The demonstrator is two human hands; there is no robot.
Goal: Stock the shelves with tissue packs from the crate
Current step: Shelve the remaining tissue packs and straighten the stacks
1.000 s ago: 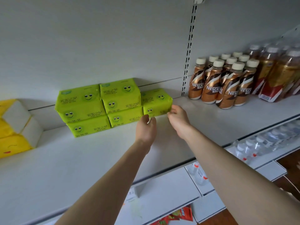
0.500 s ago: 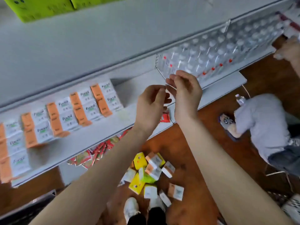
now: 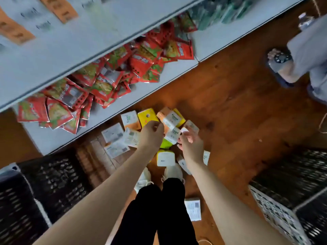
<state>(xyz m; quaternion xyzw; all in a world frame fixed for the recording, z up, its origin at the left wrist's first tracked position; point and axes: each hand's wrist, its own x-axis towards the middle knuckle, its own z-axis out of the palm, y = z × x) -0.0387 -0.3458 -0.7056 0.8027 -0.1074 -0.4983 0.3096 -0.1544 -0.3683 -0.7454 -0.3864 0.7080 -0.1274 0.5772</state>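
Several tissue packs lie scattered on the wooden floor in front of my shoes: a yellow pack [image 3: 147, 117], an orange-and-white pack [image 3: 170, 119], a lime-green pack [image 3: 165, 144] and a yellow-and-white pack [image 3: 165, 158]. Another white pack [image 3: 193, 209] lies by my right leg. My left hand [image 3: 152, 135] hovers over the pile with its fingers loosely curled and holds nothing. My right hand [image 3: 191, 145] hangs beside it, just right of the orange-and-white packs, also empty. The image is motion-blurred.
A black crate [image 3: 53, 177] stands on the floor at left, and another dark crate [image 3: 292, 174] at right. Red snack packets [image 3: 106, 80] fill the bottom shelf [image 3: 159, 80]. Another person's foot [image 3: 281, 66] is at the upper right.
My view has swung down from the green tissue packs on the upper shelf to the floor. Both hands have dropped, empty, from the shelf to just above the scattered packs.
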